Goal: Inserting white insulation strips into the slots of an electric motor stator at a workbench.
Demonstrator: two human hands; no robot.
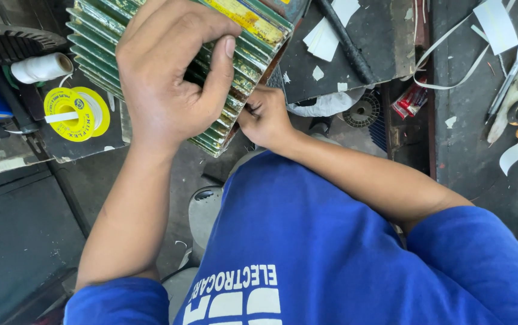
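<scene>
Cluttered bench; finned green housing point(247, 54) under left hand point(168, 72).

Soft, even daylight falls across the workbench point(482, 150), shadows faint beneath the left hand point(168, 72), focus crisp centrally, with slight wide-angle bending toward the corners.

Person, own body — royal-blue short-sleeved shirt point(331, 253) with bold white block lettering printed below the hands; sleeves end above the elbows. Forearms bare — both hands, left point(168, 72) and right point(265, 117), ungloved, no rings or watch.
</scene>
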